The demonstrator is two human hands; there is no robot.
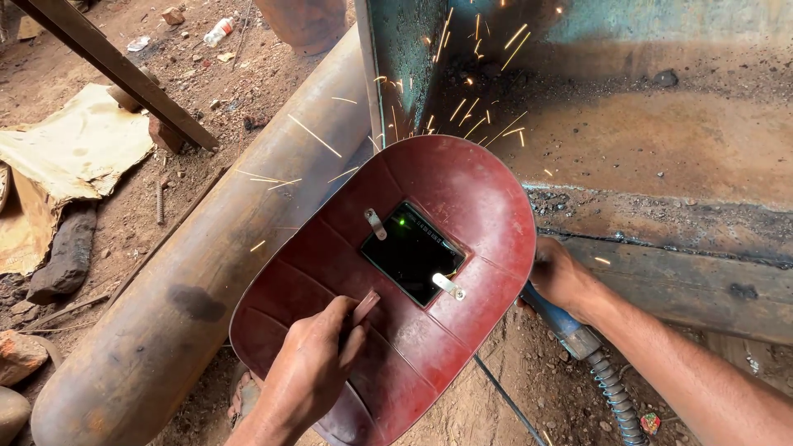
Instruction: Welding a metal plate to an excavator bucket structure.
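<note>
Head view: a red hand-held welding shield was held up by the left hand, fingers clamped on its handle strip, so that the dark filter window sat between the camera and the arc; a small green glow was seen through the glass. The right hand was partly hidden behind the shield's edge, fingers wrapped tight on a blue-handled electrode holder, from which a ribbed cable ran down to the dirt. Orange sparks were thrown up over a rusty steel plate and against a large rusty pipe lying just beside it on the left. Judged risks: bare forearms and hands could be burned by sparks, since no gloves were seen; eyes could be flashed if the shield were tilted off the arc; the cable could be snagged underfoot. Packages and labels: a clear plastic bottle lay on the ground at top left, a crumpled tan sheet at left, a small bright wrapper by the cable at bottom right; no signs were seen.
</note>
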